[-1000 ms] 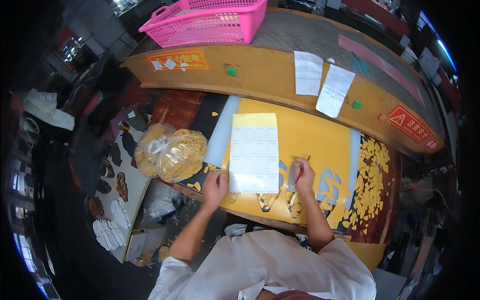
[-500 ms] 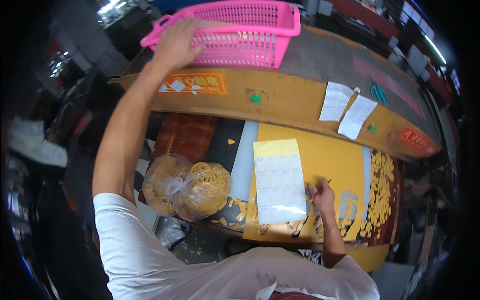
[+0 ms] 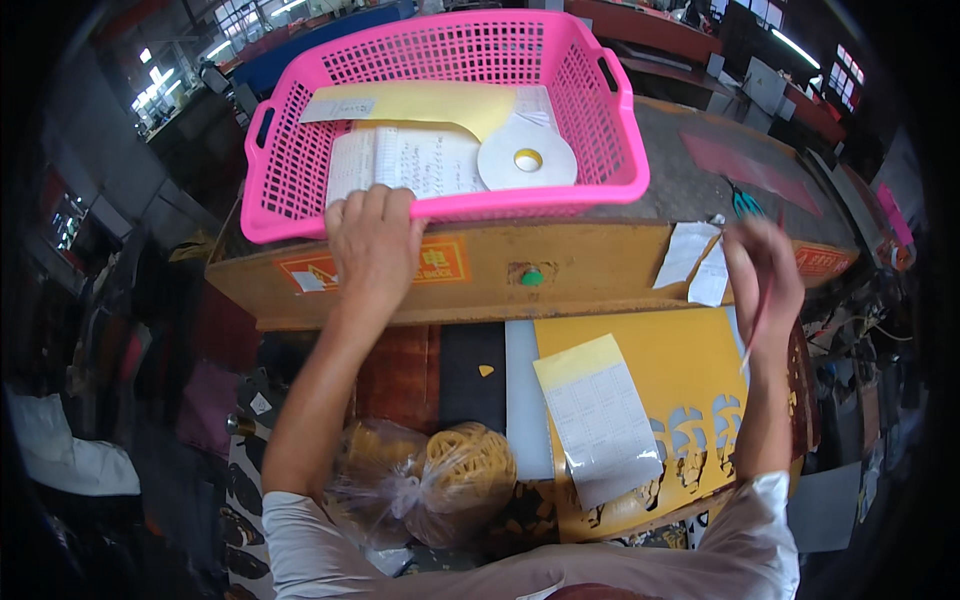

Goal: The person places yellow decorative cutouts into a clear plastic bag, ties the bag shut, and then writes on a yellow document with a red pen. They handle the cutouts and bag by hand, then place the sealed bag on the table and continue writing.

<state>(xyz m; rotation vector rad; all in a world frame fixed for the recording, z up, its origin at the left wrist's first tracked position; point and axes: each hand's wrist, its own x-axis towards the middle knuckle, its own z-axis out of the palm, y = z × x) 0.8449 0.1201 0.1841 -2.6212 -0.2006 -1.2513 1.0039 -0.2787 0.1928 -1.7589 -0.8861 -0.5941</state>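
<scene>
My left hand [image 3: 372, 240] is closed over the near rim of a pink plastic basket [image 3: 540, 200], its fingers hooked inside. In the basket lie handwritten papers [image 3: 430, 165], a yellow sheet piece [image 3: 430, 98] and a white roll of tape [image 3: 505, 165]. My right hand [image 3: 768, 275] is raised in front of the brown beam, closed on a thin red pen [image 3: 763, 315] that points downward. Beside that hand, paper slips [image 3: 685, 255] hang on the beam. Below, a printed sheet with a yellow top [image 3: 600, 420] lies on a large yellow sheet [image 3: 680, 350].
A brown machine beam [image 3: 460, 300] with a green button [image 3: 531, 277] crosses in front of me. Teal scissors [image 3: 745, 203] lie on top. A knotted clear bag [image 3: 425, 480] of yellow rings stands at lower left. Cut-outs [image 3: 690, 440] mark the yellow sheet's near edge.
The basket has come nearer, its contents now showing, with my left hand on its near rim. My right hand has risen from beside the printed sheet to the beam. The view has shifted.
</scene>
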